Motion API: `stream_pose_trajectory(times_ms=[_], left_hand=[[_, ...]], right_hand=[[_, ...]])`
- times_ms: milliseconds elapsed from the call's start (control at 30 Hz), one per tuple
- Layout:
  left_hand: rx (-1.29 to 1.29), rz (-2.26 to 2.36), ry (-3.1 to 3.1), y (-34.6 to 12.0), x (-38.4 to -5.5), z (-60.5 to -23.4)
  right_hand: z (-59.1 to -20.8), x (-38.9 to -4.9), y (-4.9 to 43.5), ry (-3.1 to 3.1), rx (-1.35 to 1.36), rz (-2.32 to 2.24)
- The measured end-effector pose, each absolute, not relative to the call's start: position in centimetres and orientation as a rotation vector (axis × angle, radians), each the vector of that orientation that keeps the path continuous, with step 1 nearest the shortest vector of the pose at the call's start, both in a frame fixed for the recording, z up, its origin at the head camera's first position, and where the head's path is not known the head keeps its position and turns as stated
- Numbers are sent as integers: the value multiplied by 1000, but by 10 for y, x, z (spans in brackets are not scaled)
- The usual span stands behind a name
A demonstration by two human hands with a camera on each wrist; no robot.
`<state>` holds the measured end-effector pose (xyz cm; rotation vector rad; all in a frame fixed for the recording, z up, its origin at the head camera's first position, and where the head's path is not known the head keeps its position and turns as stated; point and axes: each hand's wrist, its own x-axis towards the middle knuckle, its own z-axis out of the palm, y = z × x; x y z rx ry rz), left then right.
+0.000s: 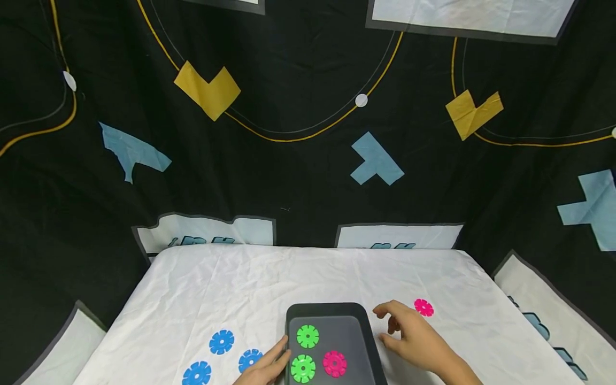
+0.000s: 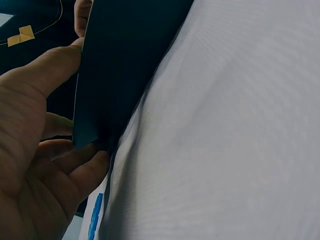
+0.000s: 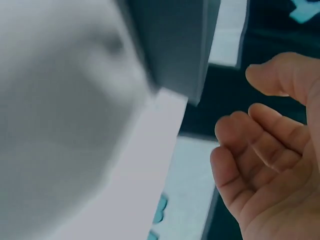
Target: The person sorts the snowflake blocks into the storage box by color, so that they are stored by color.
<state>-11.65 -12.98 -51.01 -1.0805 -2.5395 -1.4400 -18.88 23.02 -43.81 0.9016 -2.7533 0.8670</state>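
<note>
A dark grey tray (image 1: 356,342) lies on the white cloth, holding two green notched discs (image 1: 307,336) and a pink notched disc (image 1: 335,363). My left hand (image 1: 263,368) touches the tray's left side; its thumb and fingers rest along the outer wall in the left wrist view. Right of the tray, my right hand (image 1: 415,338) hovers with loosely bent fingers and nothing between them. In the right wrist view its palm (image 3: 280,170) shows bare. Another pink disc (image 1: 424,307) lies on the cloth just beyond the right hand.
Three blue notched discs (image 1: 222,342) lie on the cloth left of the tray, one partly behind the left hand. The white-covered table (image 1: 231,289) backs onto a black curtain (image 1: 289,187) with yellow and blue tape pieces and white panels.
</note>
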Motion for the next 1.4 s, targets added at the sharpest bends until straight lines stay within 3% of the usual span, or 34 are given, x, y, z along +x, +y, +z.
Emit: stream_pose_trajectory(times_ms=[333,667,1000,1400], left_hand=[[-1079,-1478,-2552,-130,-114,-513],[-1076,-1463,-2554,-131,-113,-509],[-1071,-1481,-2586,-133,-112,-505],[-1063,-1586,-2633,-134,-114,-498]], right_hand=[[-456,-219,264,-2878,450,794],[-468,-246,295,-2872,380,638],[-472,-260,317,-3093,86,530],[-472,-266,320,-3157,-7,665]])
